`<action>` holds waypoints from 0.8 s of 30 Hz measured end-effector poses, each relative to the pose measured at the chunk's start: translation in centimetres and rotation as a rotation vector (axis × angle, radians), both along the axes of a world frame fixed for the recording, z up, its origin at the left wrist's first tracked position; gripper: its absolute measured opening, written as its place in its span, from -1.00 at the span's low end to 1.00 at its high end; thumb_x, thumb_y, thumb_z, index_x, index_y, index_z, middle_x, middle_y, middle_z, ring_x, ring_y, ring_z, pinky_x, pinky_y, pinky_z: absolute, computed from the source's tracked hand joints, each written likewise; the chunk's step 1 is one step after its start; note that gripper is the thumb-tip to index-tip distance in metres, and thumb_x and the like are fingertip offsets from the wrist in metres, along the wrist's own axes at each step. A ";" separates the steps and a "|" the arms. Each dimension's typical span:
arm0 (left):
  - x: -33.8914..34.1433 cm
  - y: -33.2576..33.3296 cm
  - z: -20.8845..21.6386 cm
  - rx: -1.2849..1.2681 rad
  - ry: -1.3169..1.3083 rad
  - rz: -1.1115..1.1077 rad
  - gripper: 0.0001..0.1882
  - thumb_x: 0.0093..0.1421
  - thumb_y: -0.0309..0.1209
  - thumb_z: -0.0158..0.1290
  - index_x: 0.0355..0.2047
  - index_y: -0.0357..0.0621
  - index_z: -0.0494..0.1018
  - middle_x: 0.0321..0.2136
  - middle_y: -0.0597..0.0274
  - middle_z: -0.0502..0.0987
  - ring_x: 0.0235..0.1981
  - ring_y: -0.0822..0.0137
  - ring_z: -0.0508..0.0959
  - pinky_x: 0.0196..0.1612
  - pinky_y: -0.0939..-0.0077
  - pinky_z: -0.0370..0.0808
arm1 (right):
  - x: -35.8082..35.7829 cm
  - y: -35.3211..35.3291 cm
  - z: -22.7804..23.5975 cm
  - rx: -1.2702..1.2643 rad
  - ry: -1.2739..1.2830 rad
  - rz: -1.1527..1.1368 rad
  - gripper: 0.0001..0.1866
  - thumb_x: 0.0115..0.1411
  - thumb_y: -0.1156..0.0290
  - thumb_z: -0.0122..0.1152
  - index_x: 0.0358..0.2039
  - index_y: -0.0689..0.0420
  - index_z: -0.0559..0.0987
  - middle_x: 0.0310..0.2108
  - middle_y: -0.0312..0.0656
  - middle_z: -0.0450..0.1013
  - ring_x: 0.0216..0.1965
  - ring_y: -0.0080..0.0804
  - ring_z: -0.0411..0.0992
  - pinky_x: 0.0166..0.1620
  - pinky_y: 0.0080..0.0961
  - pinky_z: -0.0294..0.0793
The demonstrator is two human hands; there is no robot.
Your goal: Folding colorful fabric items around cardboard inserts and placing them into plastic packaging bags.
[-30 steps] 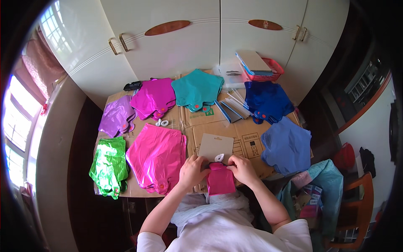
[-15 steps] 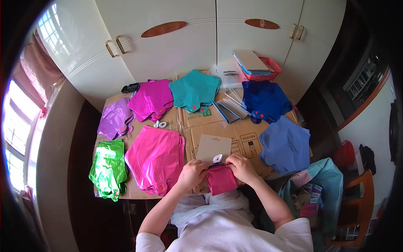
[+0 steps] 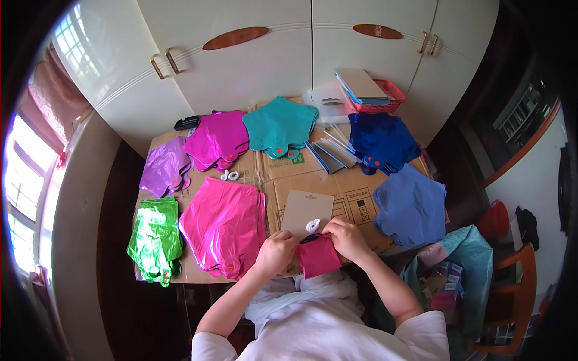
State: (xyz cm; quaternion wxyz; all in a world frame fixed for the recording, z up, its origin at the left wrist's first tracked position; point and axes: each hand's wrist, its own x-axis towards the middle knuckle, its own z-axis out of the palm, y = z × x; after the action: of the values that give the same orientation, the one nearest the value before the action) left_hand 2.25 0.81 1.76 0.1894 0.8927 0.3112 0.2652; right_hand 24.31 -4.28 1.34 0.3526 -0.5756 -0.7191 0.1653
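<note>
Both my hands hold a folded pink foil balloon [image 3: 318, 260] by its upper edge, where a strip of dark blue shows. My left hand [image 3: 277, 251] pinches the left corner and my right hand [image 3: 345, 238] the right one; fingers of both are closed. The pink packet hangs over the table's front edge, above my lap. Just beyond my fingers lies a light grey card [image 3: 308, 207] with a hanging slot, and on its lower part rests a small white ribbon roll [image 3: 313, 225].
Flat foil balloon stacks ring the cardboard-covered table [image 3: 283, 180]: pink [image 3: 223, 225], green [image 3: 155, 234], lilac [image 3: 164, 167], magenta [image 3: 217, 139], teal [image 3: 282, 126], dark blue [image 3: 382, 141] and paler blue [image 3: 410, 207]. More ribbon rolls [image 3: 229, 175], thin cards [image 3: 331, 153] and a red basket [image 3: 394, 96] stand farther back.
My hands still grip the pink balloon by its upper edge, with only a slight shift of the fingers. The whole view has tilted a little.
</note>
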 end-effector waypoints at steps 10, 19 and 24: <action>-0.1 -0.8 1.3 0.461 0.322 -0.210 -0.89 -0.11 -0.44 0.04 -0.52 -0.17 0.47 -0.49 0.31 0.38 -0.40 0.36 0.44 -0.34 0.49 0.43 | 0.6 -0.2 -0.5 0.197 -0.201 0.142 -0.92 -0.05 0.55 0.08 -0.48 0.15 0.51 -0.41 -0.26 0.41 -0.28 -0.30 0.42 -0.22 -0.42 0.47; 0.1 -1.5 0.8 0.556 0.367 -0.210 -0.92 -0.13 -0.44 0.05 -0.59 -0.17 0.47 -0.50 0.30 0.37 -0.44 0.38 0.41 -0.39 0.53 0.38 | -2.3 -2.6 1.8 0.257 -0.457 0.095 -0.67 0.09 0.45 0.05 -0.13 0.25 0.54 -0.06 -0.09 0.46 0.06 -0.23 0.37 0.19 -0.30 0.30; -0.1 -1.6 1.1 0.560 0.388 -0.211 -0.76 -0.09 -0.46 0.05 -0.37 -0.28 0.52 -0.49 0.30 0.37 -0.43 0.40 0.41 -0.39 0.55 0.38 | -2.0 -3.3 -0.8 0.210 -0.488 0.103 -0.67 0.12 0.44 0.03 -0.10 0.24 0.54 0.01 -0.07 0.43 0.12 -0.22 0.34 0.20 -0.27 0.28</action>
State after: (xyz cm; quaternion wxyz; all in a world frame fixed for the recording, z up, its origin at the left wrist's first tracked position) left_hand 2.15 -0.80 2.86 -0.0987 0.9710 0.1627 0.1445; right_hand 22.36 -7.62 0.56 0.2177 -0.5213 -0.8244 -0.0359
